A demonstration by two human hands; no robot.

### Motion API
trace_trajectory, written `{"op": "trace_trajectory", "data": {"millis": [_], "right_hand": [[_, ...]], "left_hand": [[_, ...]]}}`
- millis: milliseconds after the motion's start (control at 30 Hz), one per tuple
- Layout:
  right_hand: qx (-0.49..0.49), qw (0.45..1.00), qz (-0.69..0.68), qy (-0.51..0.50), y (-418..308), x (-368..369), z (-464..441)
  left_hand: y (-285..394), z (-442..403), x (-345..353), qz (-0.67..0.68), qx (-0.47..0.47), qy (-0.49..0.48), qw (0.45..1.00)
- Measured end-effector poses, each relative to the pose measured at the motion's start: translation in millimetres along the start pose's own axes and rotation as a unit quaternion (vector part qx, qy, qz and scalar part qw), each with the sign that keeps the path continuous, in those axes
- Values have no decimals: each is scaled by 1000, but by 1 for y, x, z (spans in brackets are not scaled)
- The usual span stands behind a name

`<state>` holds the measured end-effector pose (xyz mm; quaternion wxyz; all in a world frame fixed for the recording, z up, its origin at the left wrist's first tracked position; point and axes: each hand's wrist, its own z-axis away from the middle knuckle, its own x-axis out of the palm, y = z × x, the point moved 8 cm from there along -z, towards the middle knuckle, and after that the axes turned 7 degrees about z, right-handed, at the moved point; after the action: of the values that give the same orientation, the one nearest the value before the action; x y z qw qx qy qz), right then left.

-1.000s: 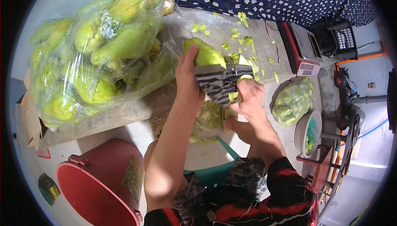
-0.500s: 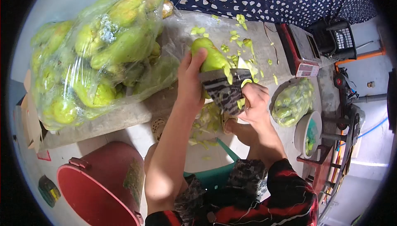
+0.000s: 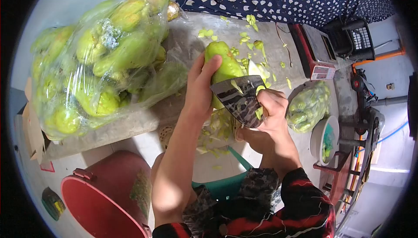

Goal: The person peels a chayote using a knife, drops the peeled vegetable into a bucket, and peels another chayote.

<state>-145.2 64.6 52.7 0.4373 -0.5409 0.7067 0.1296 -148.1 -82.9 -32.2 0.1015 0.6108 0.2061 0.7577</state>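
Note:
My left hand (image 3: 200,83) is wrapped round a pale green chayote (image 3: 226,61), thumb lying along its side. In my right hand (image 3: 274,107) is a broad-bladed knife (image 3: 239,96), its wide dark blade reflecting a pattern. The blade lies across the lower part of the chayote, and whether its edge is in the flesh is hidden. Bits of green peel stick to the blade, and my fingers cover the handle. Cut pieces and peelings (image 3: 260,69) lie on the concrete ledge (image 3: 287,63) just beyond the chayote.
A large clear bag of chayotes (image 3: 104,63) fills the left of the ledge. A red scale (image 3: 311,50) stands at right, above a bagged heap (image 3: 309,107) and a white basin (image 3: 324,142). A red bucket (image 3: 106,194) sits lower left; peelings (image 3: 217,129) lie between my feet.
The knife has moved slightly down and toward me, and its blade has turned so its reflections differ. My left hand still grips the chayote, which has shifted slightly right.

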Motion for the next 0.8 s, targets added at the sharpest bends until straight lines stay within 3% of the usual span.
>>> {"op": "trace_trajectory", "data": {"millis": [33, 67, 167, 367, 500, 700, 800], "right_hand": [[1, 1000, -3, -4, 4, 2, 3], [44, 997, 54, -17, 22, 12, 12], [171, 984, 49, -19, 63, 28, 23], [59, 998, 33, 5, 21, 8, 5], [215, 975, 50, -17, 71, 26, 14], [53, 999, 7, -2, 17, 3, 4], [227, 971, 71, -30, 80, 28, 24]], "left_hand": [[3, 1, 1, -14, 18, -3, 1000], [5, 2, 2, -14, 17, -2, 1000], [12, 4, -5, -33, 12, 61, 998], [2, -2, 1, -26, -7, -2, 1000], [2, 4, 2, -62, -11, 8, 998], [5, 3, 1, -79, 1, -1, 997], [3, 7, 0, -108, -9, 14, 994]]}}
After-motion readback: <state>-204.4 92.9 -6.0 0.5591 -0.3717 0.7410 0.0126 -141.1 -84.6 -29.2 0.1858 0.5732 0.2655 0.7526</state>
